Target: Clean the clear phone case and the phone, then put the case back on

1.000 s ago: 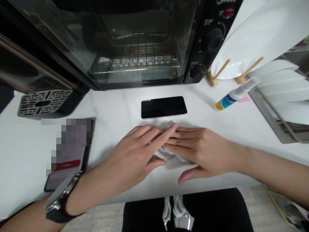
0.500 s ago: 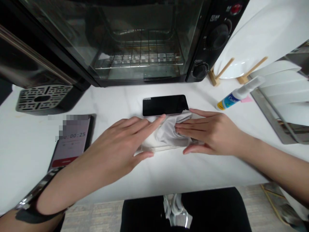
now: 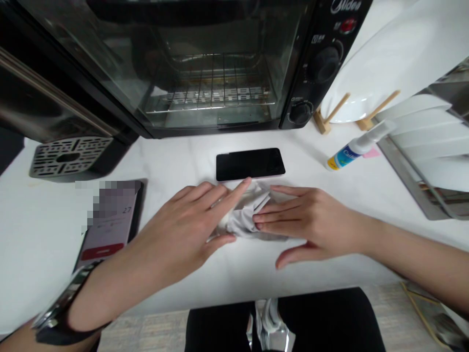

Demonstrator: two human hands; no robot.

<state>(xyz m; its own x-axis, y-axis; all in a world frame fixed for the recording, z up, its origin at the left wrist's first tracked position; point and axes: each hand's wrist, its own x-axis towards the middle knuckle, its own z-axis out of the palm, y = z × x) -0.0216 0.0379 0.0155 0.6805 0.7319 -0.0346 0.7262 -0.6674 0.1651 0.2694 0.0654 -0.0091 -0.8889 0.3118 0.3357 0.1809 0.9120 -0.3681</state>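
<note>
A crumpled light grey cloth [image 3: 242, 221] lies on the white counter over a flat pale item [image 3: 222, 225] that is mostly hidden. My right hand [image 3: 311, 220] presses the cloth from the right with stretched fingers, its thumb apart near the counter. From the left, my left hand [image 3: 200, 215] lies over the pale item's end. Its index finger extends along the far side and its thumb along the near side, with nothing closed in the fingers. Just beyond both hands rests a phone with a black screen [image 3: 250, 165].
A toaster oven [image 3: 220, 124] stands behind. On the left are a slotted drip tray [image 3: 71, 154] and a phone showing a timer [image 3: 104, 234]. To the right are a spray bottle [image 3: 350, 151], a white plate on a wooden stand [image 3: 324, 122] and a dish rack [image 3: 414, 188].
My right hand has slid left and toward me with the cloth, and its thumb has spread outward. My left hand stays at the same end of the pale item. The view has shifted slightly.
</note>
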